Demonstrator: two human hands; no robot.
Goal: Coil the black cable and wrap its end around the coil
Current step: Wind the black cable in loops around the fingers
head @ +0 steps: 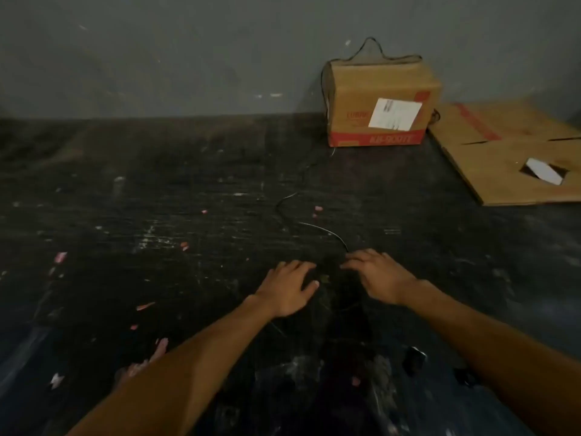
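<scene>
I see a dark, scuffed floor flecked with pale and pink chips, meeting a dull grey wall. The thin black cable snakes from the cardboard box to my right hand; whether those curled fingers grip it, I cannot tell. My left hand lies flat, fingers spread, holding nothing. Flattened cardboard lies rightward.

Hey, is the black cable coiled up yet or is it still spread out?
Still spread out. The black cable snakes loosely across the dark floor from the hands toward the cardboard box, and no coil is visible.
</scene>
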